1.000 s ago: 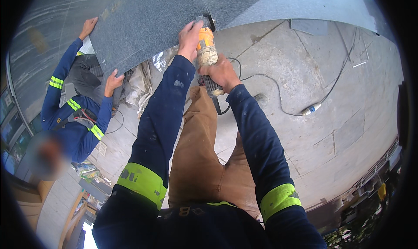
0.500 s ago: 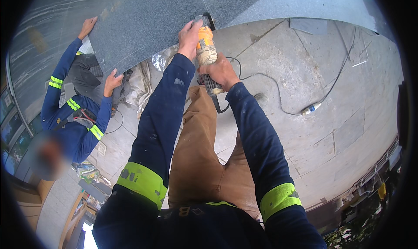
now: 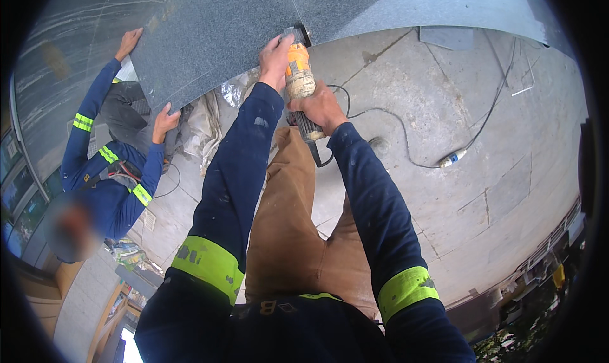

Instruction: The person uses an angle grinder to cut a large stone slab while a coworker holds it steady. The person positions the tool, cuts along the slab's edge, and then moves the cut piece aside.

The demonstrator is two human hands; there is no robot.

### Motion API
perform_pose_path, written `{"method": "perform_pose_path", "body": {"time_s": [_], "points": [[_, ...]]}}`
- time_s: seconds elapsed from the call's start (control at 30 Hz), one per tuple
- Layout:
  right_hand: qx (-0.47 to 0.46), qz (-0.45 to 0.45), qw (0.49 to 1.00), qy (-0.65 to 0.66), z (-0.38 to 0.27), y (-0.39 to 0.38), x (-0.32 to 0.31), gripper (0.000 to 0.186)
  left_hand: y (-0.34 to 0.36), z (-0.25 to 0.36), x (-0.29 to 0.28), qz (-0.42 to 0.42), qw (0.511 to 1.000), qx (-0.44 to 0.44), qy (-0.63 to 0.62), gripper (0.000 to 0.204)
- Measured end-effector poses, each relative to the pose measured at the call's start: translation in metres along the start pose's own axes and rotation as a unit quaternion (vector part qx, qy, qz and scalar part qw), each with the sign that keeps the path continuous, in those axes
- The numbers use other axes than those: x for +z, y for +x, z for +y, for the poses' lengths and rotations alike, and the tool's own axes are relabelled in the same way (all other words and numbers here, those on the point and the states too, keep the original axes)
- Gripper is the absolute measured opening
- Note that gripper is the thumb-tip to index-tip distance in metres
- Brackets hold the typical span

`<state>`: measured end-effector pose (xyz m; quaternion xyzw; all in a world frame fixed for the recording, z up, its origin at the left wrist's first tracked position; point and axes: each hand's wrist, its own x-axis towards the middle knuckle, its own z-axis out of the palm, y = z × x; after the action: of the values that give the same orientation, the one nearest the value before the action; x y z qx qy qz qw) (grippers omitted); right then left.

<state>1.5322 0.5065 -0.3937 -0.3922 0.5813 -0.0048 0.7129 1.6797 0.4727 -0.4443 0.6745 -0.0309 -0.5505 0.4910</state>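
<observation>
Both my hands grip a dusty orange and black power tool (image 3: 299,77), which looks like an angle grinder or stone cutter. Near its head, my left hand (image 3: 275,62) is closed around the front of the body. My right hand (image 3: 320,107) wraps the rear handle, closer to me. The tool's head meets the near edge of a grey speckled stone slab (image 3: 222,33), beside a thin seam line in it. What touches the stone under the head is hidden. From the tool's rear a dark cord (image 3: 406,135) runs off to the right.
At the left a co-worker (image 3: 108,173) in a navy sleeve holds the slab's corner with both hands. Crumpled plastic sheeting (image 3: 206,128) lies below the slab. On the concrete floor (image 3: 457,236) sit a blue and white plug connector (image 3: 453,158) and a flat grey piece (image 3: 447,37).
The tool and both my hands have shifted very slightly left and down along the slab's edge. My grip and the co-worker's hold look the same.
</observation>
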Motion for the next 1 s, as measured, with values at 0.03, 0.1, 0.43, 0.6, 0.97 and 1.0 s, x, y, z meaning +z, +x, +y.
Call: {"method": "perform_pose_path", "body": {"time_s": [0.03, 0.1, 0.43, 0.6, 0.97, 1.0], "points": [[0.000, -0.002, 1.000, -0.004, 0.002, -0.004, 0.001, 0.074, 0.000, -0.004, -0.004, 0.001, 1.000, 0.007, 0.008, 0.062], [-0.005, 0.000, 1.000, -0.012, 0.007, -0.015, -0.001, 0.073, -0.009, -0.009, -0.004, 0.007, 1.000, 0.014, -0.002, 0.063], [-0.038, 0.000, 0.999, 0.035, 0.015, -0.149, -0.044, 0.065, -0.148, -0.004, 0.038, -0.029, 0.999, 0.010, 0.014, 0.065], [-0.040, 0.008, 0.982, 0.187, 0.026, -0.235, -0.094, 0.053, -0.230, 0.006, 0.054, -0.068, 0.996, 0.001, 0.057, 0.084], [-0.070, 0.021, 0.950, 0.303, 0.037, -0.369, -0.198, 0.035, -0.333, -0.041, -0.183, 0.255, 0.896, -0.008, 0.363, 0.078], [-0.079, 0.021, 0.946, 0.313, 0.040, -0.375, -0.200, 0.034, -0.345, -0.050, -0.204, 0.280, 0.879, -0.022, 0.385, 0.076]]}}
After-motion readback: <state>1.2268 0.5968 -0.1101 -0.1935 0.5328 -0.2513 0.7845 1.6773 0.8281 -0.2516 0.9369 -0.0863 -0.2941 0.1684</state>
